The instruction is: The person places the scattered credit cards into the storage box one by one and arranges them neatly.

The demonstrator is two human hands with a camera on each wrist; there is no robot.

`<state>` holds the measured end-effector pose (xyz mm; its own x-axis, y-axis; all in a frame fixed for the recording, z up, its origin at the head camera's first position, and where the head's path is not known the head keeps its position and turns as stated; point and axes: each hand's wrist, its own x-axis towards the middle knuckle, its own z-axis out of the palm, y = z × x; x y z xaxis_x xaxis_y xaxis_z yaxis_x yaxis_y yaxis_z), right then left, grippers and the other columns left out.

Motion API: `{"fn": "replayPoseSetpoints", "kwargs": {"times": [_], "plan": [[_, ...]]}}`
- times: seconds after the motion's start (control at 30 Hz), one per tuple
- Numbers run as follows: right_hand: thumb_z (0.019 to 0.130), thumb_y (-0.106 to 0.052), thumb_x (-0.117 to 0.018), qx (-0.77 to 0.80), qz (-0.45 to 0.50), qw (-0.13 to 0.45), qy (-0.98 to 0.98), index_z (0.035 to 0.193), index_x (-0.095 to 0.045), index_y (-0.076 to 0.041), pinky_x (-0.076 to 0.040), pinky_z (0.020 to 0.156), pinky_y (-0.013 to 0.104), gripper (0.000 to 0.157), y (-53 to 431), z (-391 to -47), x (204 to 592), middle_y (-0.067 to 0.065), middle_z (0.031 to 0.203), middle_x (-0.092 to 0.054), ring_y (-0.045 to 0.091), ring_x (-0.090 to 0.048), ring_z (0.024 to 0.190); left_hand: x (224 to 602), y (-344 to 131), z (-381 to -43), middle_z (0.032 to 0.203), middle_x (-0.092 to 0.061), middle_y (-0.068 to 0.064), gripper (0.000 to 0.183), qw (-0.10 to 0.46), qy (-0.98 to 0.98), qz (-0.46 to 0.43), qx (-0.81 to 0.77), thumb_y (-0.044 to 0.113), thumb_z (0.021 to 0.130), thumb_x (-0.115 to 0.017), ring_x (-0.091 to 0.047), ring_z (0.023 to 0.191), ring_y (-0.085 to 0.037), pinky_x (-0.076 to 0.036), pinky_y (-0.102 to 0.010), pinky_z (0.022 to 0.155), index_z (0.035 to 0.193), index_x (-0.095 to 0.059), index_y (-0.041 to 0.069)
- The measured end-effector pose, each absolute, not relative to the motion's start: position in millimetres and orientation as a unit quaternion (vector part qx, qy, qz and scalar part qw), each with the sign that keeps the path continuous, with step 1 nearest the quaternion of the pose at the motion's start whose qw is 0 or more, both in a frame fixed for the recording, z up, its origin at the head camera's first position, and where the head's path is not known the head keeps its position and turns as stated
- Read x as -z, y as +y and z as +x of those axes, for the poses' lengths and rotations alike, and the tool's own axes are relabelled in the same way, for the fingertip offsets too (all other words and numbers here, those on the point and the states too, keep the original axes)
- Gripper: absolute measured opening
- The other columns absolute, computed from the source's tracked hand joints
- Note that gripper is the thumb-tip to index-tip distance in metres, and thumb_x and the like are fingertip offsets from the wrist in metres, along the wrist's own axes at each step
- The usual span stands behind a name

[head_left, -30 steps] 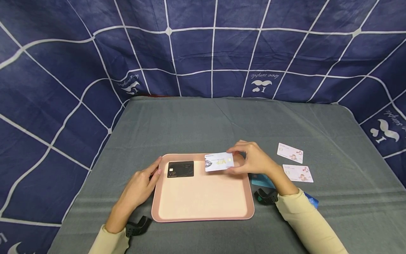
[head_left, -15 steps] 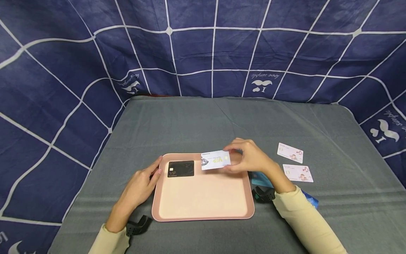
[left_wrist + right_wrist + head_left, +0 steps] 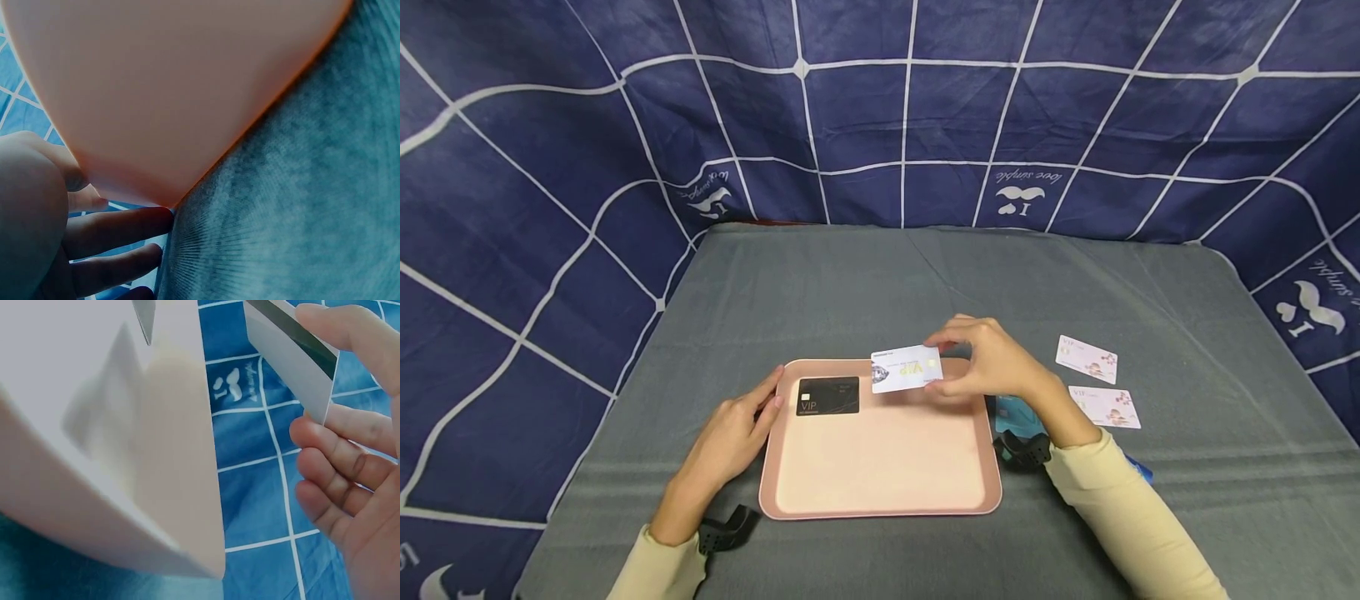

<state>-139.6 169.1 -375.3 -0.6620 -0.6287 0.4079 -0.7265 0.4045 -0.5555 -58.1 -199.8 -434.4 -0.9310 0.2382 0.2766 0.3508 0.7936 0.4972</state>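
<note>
The white VIP card (image 3: 906, 369) is held raised and tilted over the far part of the pink tray (image 3: 880, 475), to the right of the black card (image 3: 827, 396). It is pinched at one short end by the right hand (image 3: 988, 360); twisting or slipping could be caused by so narrow a hold. The left hand (image 3: 732, 429) is laid, fingers loosely extended, against the tray's left rim; the tray could be shifted by uneven pressure there. Both forearms are angled inward.
</note>
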Motion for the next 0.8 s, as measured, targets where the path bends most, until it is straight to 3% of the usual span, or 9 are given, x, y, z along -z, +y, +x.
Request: {"fn": "replayPoseSetpoints", "kwargs": {"times": [0.6, 0.8], "plan": [[0.067, -0.029, -0.090, -0.354, 0.416, 0.019, -0.837, 0.102, -0.075, -0.004, -0.053, 0.069, 0.041, 0.046, 146, -142, 366, -0.003, 0.088, -0.067, 0.024, -0.063, 0.082, 433, -200, -58, 0.118, -0.065, -0.026, 0.044, 0.093, -0.943, -0.153, 0.279, 0.013, 0.100, -0.059, -0.065, 0.084, -0.029, -0.050, -0.054, 0.078, 0.141, -0.053, -0.001], [0.067, -0.032, -0.089, -0.336, 0.423, 0.012, -0.841, 0.103, -0.075, -0.005, -0.050, 0.070, 0.038, 0.046, 139, -140, 369, -0.004, 0.087, -0.067, 0.022, -0.060, 0.081, 433, -200, -59, 0.120, -0.064, -0.027, 0.045, 0.099, -0.943, -0.155, 0.278, 0.015, 0.100, -0.059, -0.069, 0.093, -0.036, -0.050, -0.055, 0.078, 0.141, -0.053, 0.001]]}}
